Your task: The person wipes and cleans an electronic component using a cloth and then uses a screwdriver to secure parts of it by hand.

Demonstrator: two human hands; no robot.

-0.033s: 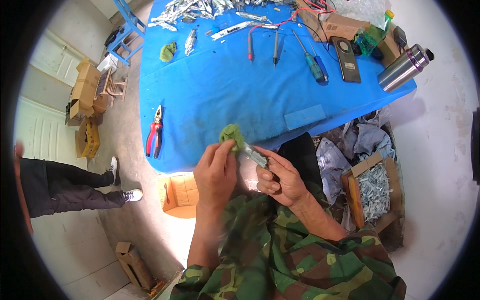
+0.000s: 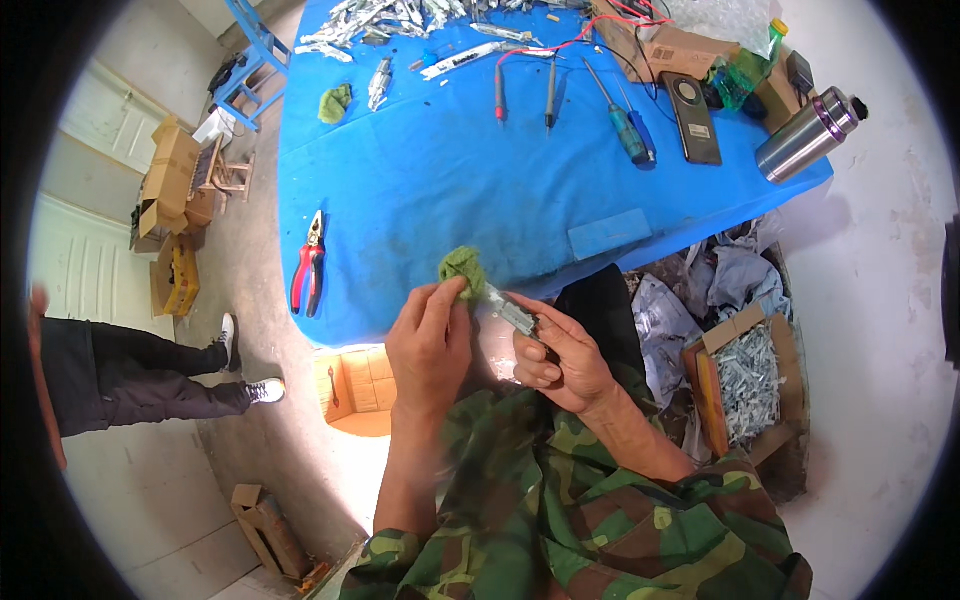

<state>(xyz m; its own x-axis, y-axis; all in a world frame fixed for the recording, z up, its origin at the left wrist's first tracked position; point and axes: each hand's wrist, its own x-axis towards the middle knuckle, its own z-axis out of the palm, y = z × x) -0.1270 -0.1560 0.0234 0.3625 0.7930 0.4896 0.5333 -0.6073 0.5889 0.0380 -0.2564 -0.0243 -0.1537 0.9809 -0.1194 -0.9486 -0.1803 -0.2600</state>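
Observation:
In front of my body, just off the near edge of the table, both hands work close together. A crumpled green cloth (image 2: 461,271) is pinched between the fingertips of my left hand (image 2: 430,335). My right hand (image 2: 563,355) grips a narrow grey and silvery part (image 2: 513,314), with the thumb along its side. The far end of the part points up and left and meets the cloth. Fingers hide its lower end, so its exact kind cannot be told. Red-and-black pliers (image 2: 309,268) lie on the table to the left.
On the blue-covered table (image 2: 420,190) are a second green cloth (image 2: 335,104), a pile of silvery parts (image 2: 385,18), test probes (image 2: 500,97), screwdrivers (image 2: 628,135), a phone (image 2: 692,120) and a steel flask (image 2: 810,138). An open box of strips (image 2: 748,385) sits lower right. Another person (image 2: 130,375) stands left.
My left hand and the green cloth have shifted very slightly to the left. My right hand and the part look unmoved.

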